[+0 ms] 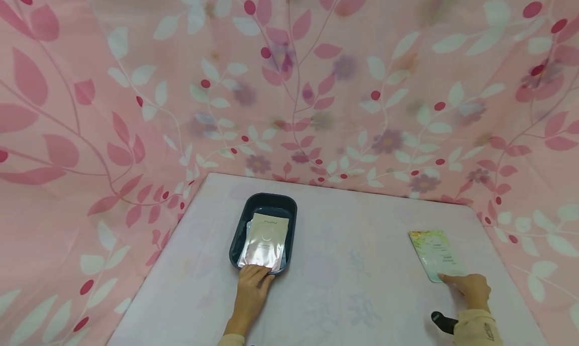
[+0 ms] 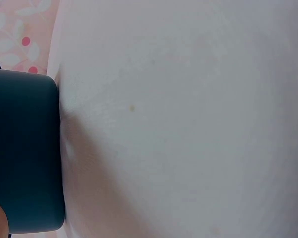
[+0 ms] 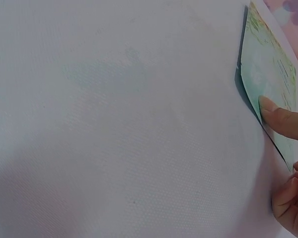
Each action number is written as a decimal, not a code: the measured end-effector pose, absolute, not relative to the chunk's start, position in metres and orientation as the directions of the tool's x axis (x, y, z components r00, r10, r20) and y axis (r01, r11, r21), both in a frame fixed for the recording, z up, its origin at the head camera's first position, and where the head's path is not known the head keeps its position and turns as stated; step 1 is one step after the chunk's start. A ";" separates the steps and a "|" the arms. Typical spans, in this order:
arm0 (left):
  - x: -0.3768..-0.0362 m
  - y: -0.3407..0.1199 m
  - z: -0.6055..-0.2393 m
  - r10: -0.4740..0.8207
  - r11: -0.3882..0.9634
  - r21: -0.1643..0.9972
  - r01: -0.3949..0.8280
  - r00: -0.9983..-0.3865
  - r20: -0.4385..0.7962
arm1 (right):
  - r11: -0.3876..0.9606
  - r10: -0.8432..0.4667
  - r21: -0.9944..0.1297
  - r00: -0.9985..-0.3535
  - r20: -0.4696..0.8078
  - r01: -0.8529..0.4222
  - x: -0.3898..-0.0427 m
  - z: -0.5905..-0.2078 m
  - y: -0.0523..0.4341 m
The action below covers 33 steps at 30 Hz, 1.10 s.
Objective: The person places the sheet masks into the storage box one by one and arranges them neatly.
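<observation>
A dark blue tray (image 1: 239,235) stands at the left of the table and holds a shiny pink-silver sachet (image 1: 266,238) lying over another pale one. My left hand (image 1: 254,274) lies flat on the tray's near rim, fingertips on the sachet's near edge. The left wrist view shows only the tray's dark wall (image 2: 25,153) and slivers of skin at the frame edge. A green-and-white packet (image 1: 435,254) lies flat at the right. My right hand (image 1: 454,280) presses its near corner with a straight index finger (image 3: 283,119), the other fingers curled beside the packet (image 3: 270,74).
A pale pink cloth covers the table (image 1: 353,265). Pink leaf-print curtains (image 1: 289,84) close in the back and both sides. A small black object (image 1: 442,321) sits by my right sleeve near the front edge.
</observation>
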State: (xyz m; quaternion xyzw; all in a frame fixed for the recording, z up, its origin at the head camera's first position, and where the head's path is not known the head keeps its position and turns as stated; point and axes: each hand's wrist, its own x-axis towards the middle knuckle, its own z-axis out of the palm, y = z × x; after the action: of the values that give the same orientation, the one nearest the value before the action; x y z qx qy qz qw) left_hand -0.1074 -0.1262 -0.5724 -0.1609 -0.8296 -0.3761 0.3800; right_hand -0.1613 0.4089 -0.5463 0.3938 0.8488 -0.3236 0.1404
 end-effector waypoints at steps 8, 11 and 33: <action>-0.108 -0.126 -0.574 -0.024 0.667 0.506 0.547 -0.663 0.749 | 0.450 0.578 -0.489 -0.661 -0.478 0.747 -0.161 -0.548 0.403; -0.108 -0.126 -0.574 -0.023 0.670 0.501 0.548 -0.659 0.752 | 0.415 0.604 -0.547 -0.669 -0.432 0.727 -0.159 -0.550 0.399; -0.108 -0.127 -0.577 -0.021 0.675 0.516 0.528 -0.685 0.729 | 0.156 0.766 -0.751 -0.558 -0.318 0.641 -0.154 -0.566 0.398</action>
State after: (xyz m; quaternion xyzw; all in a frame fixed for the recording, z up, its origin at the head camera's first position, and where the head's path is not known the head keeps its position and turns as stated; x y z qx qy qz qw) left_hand -0.1080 -0.1267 -0.5769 -0.1513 -0.8381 -0.3739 0.3672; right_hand -0.1543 0.3978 -0.5657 0.4648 0.7571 -0.4540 -0.0687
